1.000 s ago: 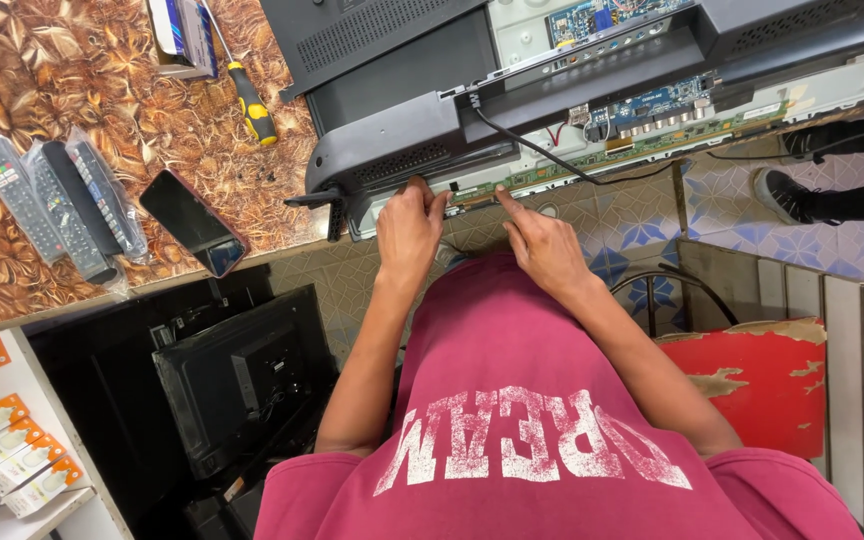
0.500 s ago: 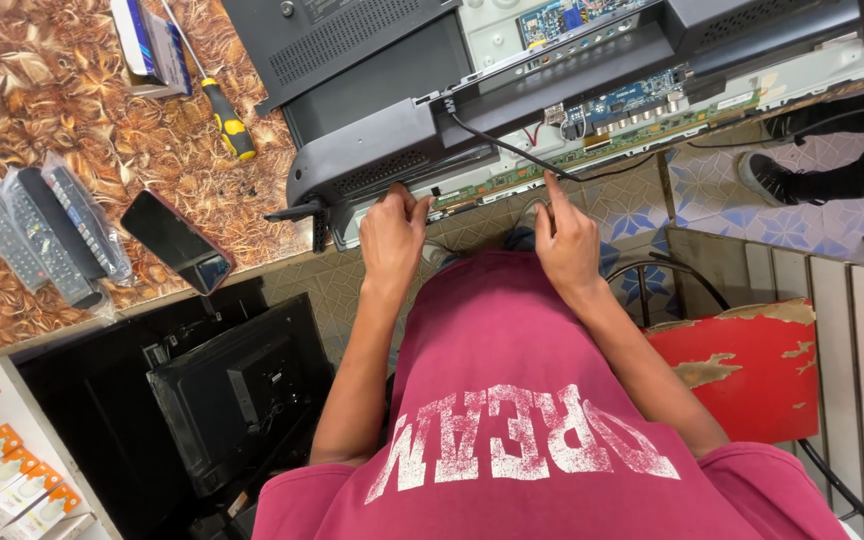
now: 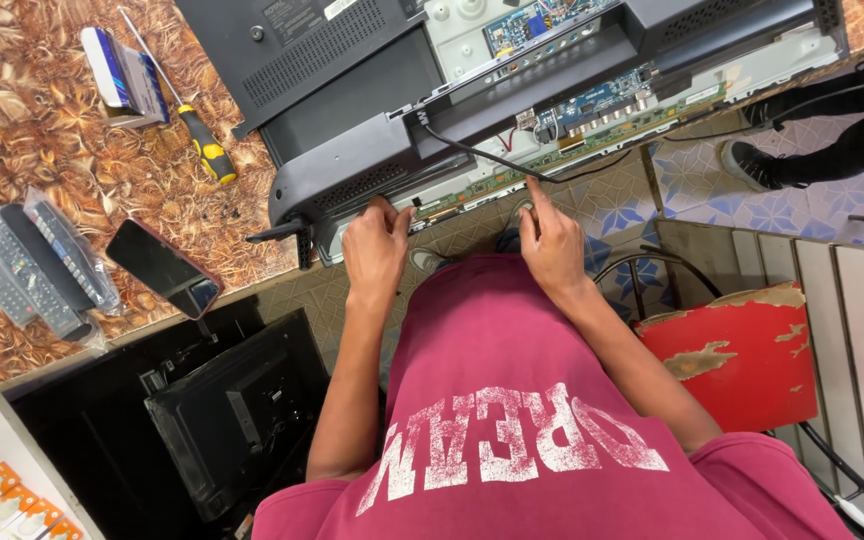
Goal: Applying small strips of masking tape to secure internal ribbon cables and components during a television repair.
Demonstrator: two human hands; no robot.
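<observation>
Fingers (image 3: 384,215) of the left hand (image 3: 376,255) are curled loosely, tips laid against the lower edge of an opened television (image 3: 512,120), just where its black back cover (image 3: 352,175) meets the metal frame. Nothing is seen to be gripped; whether a small part is pinched under the fingertips cannot be told. The right hand (image 3: 552,245) is half closed, its index finger stretched forward and touching the green board strip (image 3: 512,180) along the same edge, beside a black cable (image 3: 482,160) that runs across it. Both forearms are extended straight ahead from a red shirt (image 3: 512,420), wrists level, hands near each other but apart.

The television is laid flat on a leaf-patterned table (image 3: 12,120), directly ahead of both hands, its blue circuit board (image 3: 592,100) exposed beyond the right hand. Left of the left hand a dark phone (image 3: 162,268) is noted, and further left bagged remotes (image 3: 32,270). Ahead and left, a yellow-handled screwdriver (image 3: 202,145) lies beside a small box (image 3: 122,75). Below the left arm a black monitor (image 3: 232,420) is stored under the table. Right of the right arm a red stool (image 3: 742,360) stands; a shoe (image 3: 752,165) belonging to another person is seen beyond it.
</observation>
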